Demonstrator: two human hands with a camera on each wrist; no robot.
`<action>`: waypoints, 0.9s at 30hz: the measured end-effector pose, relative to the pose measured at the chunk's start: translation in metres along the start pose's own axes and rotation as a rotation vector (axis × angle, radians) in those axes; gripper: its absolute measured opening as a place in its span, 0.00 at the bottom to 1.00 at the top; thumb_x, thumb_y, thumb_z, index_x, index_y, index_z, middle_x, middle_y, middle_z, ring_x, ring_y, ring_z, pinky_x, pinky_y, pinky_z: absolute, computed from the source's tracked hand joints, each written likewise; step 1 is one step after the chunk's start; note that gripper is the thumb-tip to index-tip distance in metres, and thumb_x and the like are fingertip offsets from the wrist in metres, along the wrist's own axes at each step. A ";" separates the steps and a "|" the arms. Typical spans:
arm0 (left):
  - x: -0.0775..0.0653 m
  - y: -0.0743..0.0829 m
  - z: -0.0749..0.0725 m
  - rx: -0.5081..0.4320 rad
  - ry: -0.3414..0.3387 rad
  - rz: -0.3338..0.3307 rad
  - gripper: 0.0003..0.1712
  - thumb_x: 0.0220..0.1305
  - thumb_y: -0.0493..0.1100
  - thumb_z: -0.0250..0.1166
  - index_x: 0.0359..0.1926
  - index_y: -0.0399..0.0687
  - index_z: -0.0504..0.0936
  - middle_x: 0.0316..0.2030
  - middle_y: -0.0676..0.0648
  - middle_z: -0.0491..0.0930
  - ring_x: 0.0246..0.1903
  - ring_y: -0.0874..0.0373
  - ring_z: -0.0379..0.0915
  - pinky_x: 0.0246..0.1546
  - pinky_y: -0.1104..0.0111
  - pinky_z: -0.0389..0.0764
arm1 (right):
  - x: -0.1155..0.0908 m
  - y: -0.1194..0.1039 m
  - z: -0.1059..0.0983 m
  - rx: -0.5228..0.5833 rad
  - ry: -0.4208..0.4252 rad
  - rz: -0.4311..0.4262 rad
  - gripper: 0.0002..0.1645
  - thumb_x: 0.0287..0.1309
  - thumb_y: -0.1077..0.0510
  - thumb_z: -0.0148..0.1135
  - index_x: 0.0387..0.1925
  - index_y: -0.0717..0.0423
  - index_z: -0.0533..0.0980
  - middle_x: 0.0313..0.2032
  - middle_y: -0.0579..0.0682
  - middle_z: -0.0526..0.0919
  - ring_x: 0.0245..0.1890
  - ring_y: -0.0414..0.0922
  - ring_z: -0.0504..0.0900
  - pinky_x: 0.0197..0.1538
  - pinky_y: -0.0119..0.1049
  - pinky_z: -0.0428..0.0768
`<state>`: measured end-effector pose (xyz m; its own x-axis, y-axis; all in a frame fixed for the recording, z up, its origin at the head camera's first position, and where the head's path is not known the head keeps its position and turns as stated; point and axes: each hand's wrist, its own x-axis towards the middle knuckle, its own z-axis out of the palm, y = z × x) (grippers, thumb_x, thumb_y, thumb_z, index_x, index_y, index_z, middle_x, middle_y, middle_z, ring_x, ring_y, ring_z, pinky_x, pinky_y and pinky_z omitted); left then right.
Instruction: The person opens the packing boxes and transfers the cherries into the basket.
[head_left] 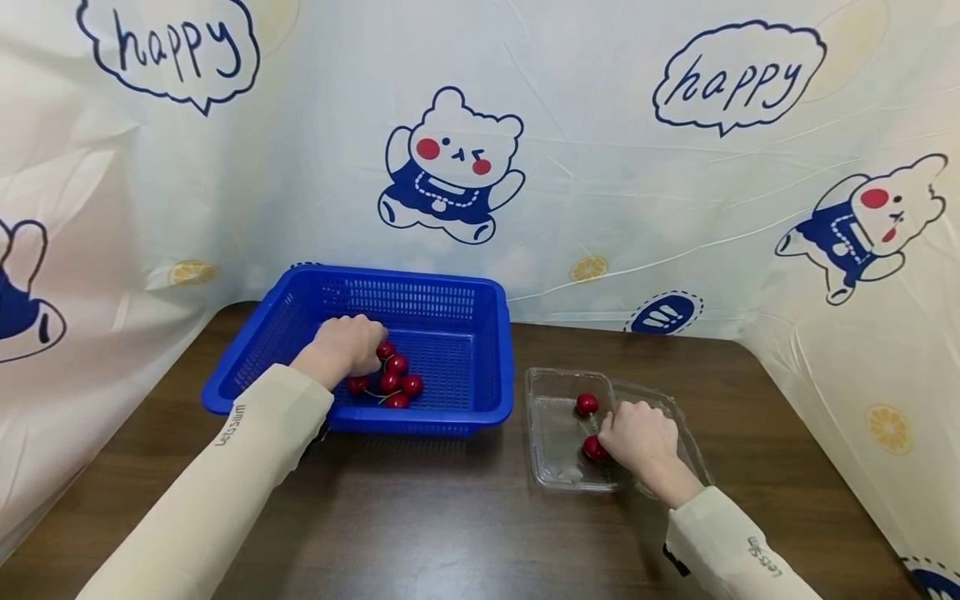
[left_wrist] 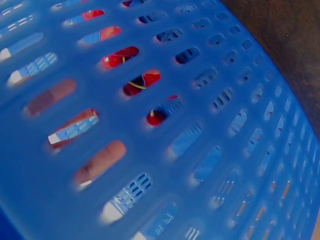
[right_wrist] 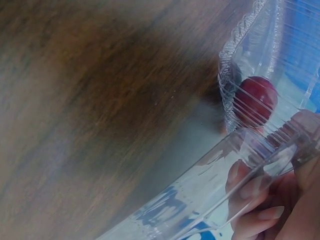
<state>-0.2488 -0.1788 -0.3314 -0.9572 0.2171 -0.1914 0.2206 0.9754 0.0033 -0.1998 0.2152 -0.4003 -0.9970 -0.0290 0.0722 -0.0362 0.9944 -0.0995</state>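
Observation:
My left hand (head_left: pixel 348 343) reaches into a blue plastic basket (head_left: pixel 495 358), knuckles up, beside several red cherries (head_left: pixel 396 364) with stems. Its fingertips are hidden in the head view, and I cannot tell if they hold a cherry. Through the basket's slots, the left wrist view shows parts of fingers (left_wrist: pixel 102 162) and cherries (left_wrist: pixel 155 118). My right hand (head_left: pixel 643 437) is at a clear plastic box (head_left: pixel 551 467), its fingers curled and pinching at a cherry (head_left: pixel 595 448). Another cherry (head_left: pixel 587 404) lies farther back in that box. The right wrist view shows curled fingers (right_wrist: pixel 252 192) through the plastic.
The box's clear lid (head_left: pixel 693 442) lies folded out to the right, under my right hand. Both containers stand on a dark brown wooden table (head_left: pixel 420 517), the basket left of the box. A printed cloth (head_left: pixel 585 183) hangs behind and along the sides.

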 end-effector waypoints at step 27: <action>0.011 -0.005 -0.010 -0.015 0.028 0.021 0.22 0.60 0.40 0.61 0.55 0.35 0.78 0.44 0.33 0.85 0.30 0.45 0.79 0.42 0.45 0.83 | 0.004 -0.005 -0.005 0.004 -0.013 0.021 0.24 0.58 0.53 0.53 0.08 0.57 0.70 0.18 0.62 0.81 0.17 0.58 0.76 0.16 0.52 0.76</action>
<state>-0.2627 -0.1813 -0.3238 -0.9574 0.2382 -0.1634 0.2380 0.9710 0.0214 -0.2033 0.2109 -0.3948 -0.9983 -0.0095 0.0571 -0.0155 0.9944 -0.1048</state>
